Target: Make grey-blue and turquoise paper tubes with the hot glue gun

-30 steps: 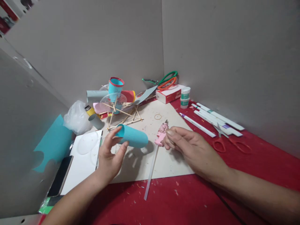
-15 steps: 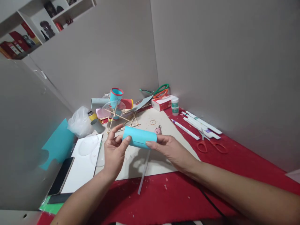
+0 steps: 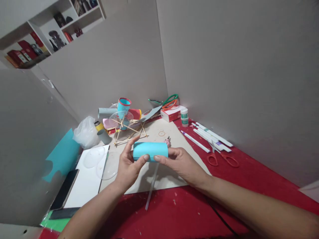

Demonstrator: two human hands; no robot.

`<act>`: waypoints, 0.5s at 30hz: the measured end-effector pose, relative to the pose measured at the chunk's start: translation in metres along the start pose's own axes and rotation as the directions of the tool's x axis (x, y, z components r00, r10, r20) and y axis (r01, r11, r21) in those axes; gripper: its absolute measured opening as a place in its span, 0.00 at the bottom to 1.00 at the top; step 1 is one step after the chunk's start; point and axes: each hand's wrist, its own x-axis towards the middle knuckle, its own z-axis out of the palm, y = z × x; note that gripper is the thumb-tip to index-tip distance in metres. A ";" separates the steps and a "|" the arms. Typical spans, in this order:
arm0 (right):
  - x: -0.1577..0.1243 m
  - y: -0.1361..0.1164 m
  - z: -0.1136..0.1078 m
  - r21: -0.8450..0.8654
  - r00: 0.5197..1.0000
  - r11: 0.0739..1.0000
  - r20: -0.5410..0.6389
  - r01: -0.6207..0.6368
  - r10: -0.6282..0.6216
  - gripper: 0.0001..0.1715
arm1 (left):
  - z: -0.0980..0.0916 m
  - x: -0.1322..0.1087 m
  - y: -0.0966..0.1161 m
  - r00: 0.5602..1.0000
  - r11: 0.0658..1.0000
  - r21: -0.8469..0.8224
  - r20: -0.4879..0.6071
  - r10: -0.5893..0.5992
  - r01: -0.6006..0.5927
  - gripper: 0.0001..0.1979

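Observation:
A light-blue paper tube (image 3: pixel 151 150) is held level above the table between both hands. My left hand (image 3: pixel 129 166) grips its left end, thumb on the lower front and fingers at the end and behind. My right hand (image 3: pixel 183 164) pinches the right end, its thumb pressing near a seam along the lower front; its other fingers are partly hidden. Below the tube a clear glue stick (image 3: pixel 152 189) juts toward me from a pink glue gun (image 3: pixel 167 142), mostly hidden. Behind stands a wooden-stick frame (image 3: pixel 128 127) with clear discs and a blue cup (image 3: pixel 124 107) with a red rim.
Red-handled scissors (image 3: pixel 223 158) and several white markers (image 3: pixel 211 136) lie on the red cloth (image 3: pixel 251 186) at right. A phone (image 3: pixel 65 189), white board (image 3: pixel 86 182) and plastic bag (image 3: pixel 86 132) are at left. Grey walls (image 3: pixel 224 59) close off the back.
My left thumb has slid right along the tube's lower front, closer to the right thumb. The tube sits slightly lower and more level. The camera view has shifted a little.

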 end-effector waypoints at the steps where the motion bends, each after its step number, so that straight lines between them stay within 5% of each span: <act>1: 0.000 -0.002 0.000 0.002 1.000 1.000 0.019 -0.005 0.005 0.21 | 0.000 0.000 -0.001 1.000 1.000 -0.012 -0.008 0.000 0.000 0.31; 7: 0.004 -0.002 0.001 -0.036 0.996 0.999 -0.091 0.002 -0.005 0.27 | 0.002 0.001 -0.010 0.999 1.000 0.003 -0.030 0.024 -0.023 0.30; 15: 0.003 0.007 -0.001 -0.104 0.998 0.994 -0.050 0.028 -0.034 0.22 | 0.007 0.002 -0.016 1.000 1.000 -0.009 -0.021 0.020 -0.021 0.30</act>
